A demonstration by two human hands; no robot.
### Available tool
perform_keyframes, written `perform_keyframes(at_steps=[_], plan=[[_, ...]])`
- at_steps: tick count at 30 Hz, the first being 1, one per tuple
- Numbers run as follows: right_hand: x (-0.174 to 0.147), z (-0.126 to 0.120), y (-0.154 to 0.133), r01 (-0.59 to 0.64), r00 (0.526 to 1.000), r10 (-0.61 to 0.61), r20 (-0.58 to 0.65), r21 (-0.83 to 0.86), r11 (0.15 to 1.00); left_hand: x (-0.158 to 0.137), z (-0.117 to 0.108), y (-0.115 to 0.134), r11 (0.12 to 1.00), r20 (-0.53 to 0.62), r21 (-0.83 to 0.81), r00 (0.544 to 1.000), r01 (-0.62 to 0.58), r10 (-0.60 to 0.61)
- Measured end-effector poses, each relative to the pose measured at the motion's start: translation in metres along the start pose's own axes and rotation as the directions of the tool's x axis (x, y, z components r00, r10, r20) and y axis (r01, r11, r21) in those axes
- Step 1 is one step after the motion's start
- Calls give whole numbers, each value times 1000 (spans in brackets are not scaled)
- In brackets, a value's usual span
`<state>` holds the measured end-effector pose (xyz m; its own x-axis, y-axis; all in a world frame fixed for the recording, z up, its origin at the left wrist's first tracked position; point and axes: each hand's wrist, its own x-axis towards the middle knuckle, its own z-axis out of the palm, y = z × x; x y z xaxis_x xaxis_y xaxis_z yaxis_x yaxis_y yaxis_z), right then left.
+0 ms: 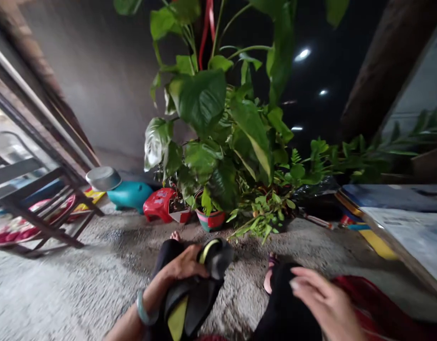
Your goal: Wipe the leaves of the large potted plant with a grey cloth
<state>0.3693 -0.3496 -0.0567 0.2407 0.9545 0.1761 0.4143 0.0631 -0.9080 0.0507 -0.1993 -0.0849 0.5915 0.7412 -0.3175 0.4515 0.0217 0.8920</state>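
Note:
My left hand [188,263] is closed around a black sandal [195,303] with a yellow-green insole and wide straps, held over my left leg. Its far end is a blurred, rounded dark grey part with a yellow-green edge; I cannot tell if that belongs to a second sandal. A pale bangle circles the left wrist. Close to my right knee [286,303], my right hand [320,293] is raised, slightly blurred, with its fingers stretched out and nothing in them.
Tall leafy plants [204,99] grow ahead from a striped pot [210,220]. Left of it stand a red stool [159,204], a teal stool [131,195], a metal bowl [104,178] and a wooden chair [44,203]. A table [410,227] edges the right side.

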Motion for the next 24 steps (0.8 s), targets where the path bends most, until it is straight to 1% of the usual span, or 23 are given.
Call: perform_keyframes(at_steps=[2, 3, 4, 6, 8, 10, 12, 15, 17, 18, 19, 21, 24], plan=[[-12, 39, -10, -48, 989, 45, 140, 22, 999, -17, -12, 18, 971, -83, -232, 996, -59, 41], [-13, 54, -16, -60, 982, 54, 178, 29, 998, -23, -15, 27, 936, -146, -336, 987, -107, 61], [-12, 68, -23, -58, 979, 50, 198, 31, 998, -26, -15, 34, 903, -213, -400, 974, -159, 77], [-4, 93, -37, -13, 983, 9, 185, 16, 1000, -24, -6, 42, 842, -323, -473, 940, -260, 109], [5, 116, -48, 44, 990, -40, 138, -29, 999, -17, 9, 43, 771, -396, -537, 909, -342, 128], [9, 137, -53, 75, 994, -68, 83, -75, 994, -10, 24, 39, 717, -415, -587, 900, -377, 134], [9, 153, -50, 65, 998, -63, 21, -91, 994, -6, 33, 33, 676, -393, -632, 909, -379, 142], [6, 163, -43, -18, 996, 14, -93, -40, 999, -4, 38, 25, 593, -358, -711, 920, -378, 157], [6, 160, -41, -73, 986, 75, -148, 21, 997, -4, 37, 20, 560, -350, -738, 923, -378, 160], [6, 158, -41, -91, 984, 98, -150, 50, 995, -3, 35, 18, 555, -351, -742, 923, -376, 156], [6, 155, -41, -102, 985, 112, -133, 78, 992, -2, 34, 17, 556, -352, -744, 925, -370, 145], [7, 149, -41, -111, 991, 120, -63, 123, 986, 1, 32, 13, 556, -348, -757, 932, -344, 102], [5, 148, -43, -110, 994, 108, 28, 127, 986, 4, 32, 10, 538, -340, -791, 940, -290, 7]])
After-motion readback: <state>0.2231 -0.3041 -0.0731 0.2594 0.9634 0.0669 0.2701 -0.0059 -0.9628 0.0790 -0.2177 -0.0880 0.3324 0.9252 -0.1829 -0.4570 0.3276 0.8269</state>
